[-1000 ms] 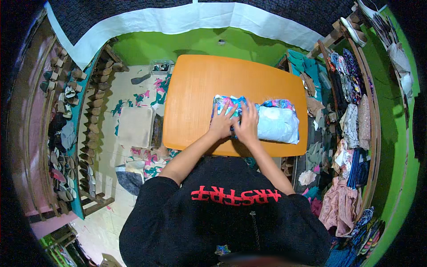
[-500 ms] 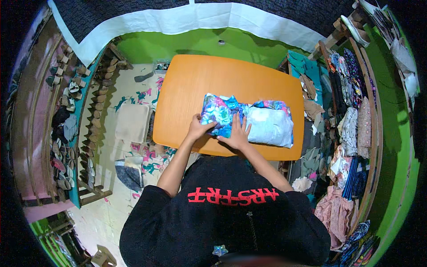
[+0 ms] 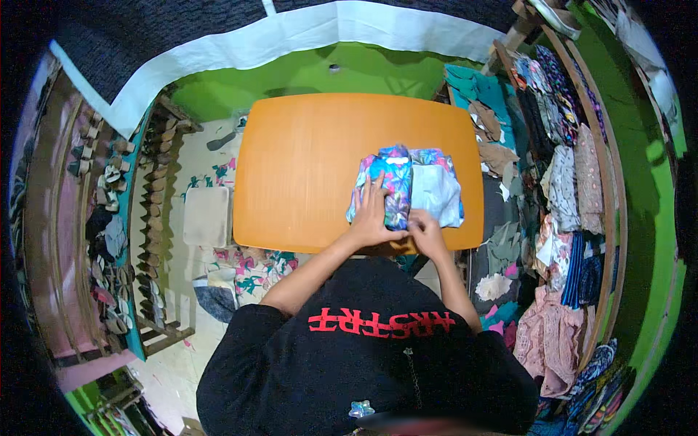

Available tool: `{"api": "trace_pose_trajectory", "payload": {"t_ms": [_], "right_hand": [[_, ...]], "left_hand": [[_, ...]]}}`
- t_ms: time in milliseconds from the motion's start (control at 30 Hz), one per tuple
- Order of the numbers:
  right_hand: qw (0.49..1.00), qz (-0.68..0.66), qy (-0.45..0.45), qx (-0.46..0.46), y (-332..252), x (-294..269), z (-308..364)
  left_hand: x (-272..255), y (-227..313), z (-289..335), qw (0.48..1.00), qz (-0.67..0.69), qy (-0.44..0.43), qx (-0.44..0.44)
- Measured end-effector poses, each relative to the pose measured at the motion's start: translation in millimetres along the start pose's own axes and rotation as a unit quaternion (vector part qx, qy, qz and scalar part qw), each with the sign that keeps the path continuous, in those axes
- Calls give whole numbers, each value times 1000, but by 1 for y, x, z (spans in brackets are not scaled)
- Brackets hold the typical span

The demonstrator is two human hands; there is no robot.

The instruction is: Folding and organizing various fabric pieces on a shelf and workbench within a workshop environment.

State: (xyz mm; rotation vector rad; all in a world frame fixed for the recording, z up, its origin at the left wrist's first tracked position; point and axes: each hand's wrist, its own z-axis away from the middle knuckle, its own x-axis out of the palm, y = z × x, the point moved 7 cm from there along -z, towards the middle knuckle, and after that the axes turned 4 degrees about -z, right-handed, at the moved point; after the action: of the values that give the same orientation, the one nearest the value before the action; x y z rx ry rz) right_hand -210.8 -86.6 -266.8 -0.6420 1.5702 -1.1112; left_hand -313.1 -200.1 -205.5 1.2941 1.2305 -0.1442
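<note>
A blue, pink and purple floral cloth (image 3: 397, 190) lies folded near the front right of the orange table (image 3: 298, 167). My left hand (image 3: 371, 218) presses flat on its left part, fingers spread. My right hand (image 3: 427, 236) is at the near edge, its fingers curled together at the corner of the floral fold; the fingertips are partly hidden. Just right of that fold lies a pale blue folded cloth (image 3: 436, 190), with more floral fabric showing behind and beside it.
On the left, wooden racks hold shoe forms (image 3: 153, 196) and shoes (image 3: 113, 174). A beige stool (image 3: 207, 216) stands beside the table, with fabric scraps (image 3: 251, 265) on the floor. At the right, a rack holds hung clothes (image 3: 563, 178), next to heaped cloth pieces (image 3: 502, 243).
The floral cloth's left part has been folded over rightward into a narrower bundle, partly covering the pale blue cloth. Both hands have shifted right, and my right hand has moved to the near edge.
</note>
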Motion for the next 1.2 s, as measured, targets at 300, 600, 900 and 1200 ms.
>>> {"api": "trace_pose_trajectory", "payload": {"t_ms": [300, 600, 900, 1200], "right_hand": [[981, 129, 131, -54, -62, 9, -33], [986, 35, 165, 9, -80, 29, -37], [981, -125, 144, -30, -90, -37, -42], [924, -251, 235, 167, 84, -79, 13]], "left_hand": [[17, -25, -11, 996, 42, 31, 71], [45, -113, 24, 801, 538, -41, -261], [-3, -62, 2, 867, 481, 17, -129], [57, 35, -41, 984, -112, -52, 125]]}}
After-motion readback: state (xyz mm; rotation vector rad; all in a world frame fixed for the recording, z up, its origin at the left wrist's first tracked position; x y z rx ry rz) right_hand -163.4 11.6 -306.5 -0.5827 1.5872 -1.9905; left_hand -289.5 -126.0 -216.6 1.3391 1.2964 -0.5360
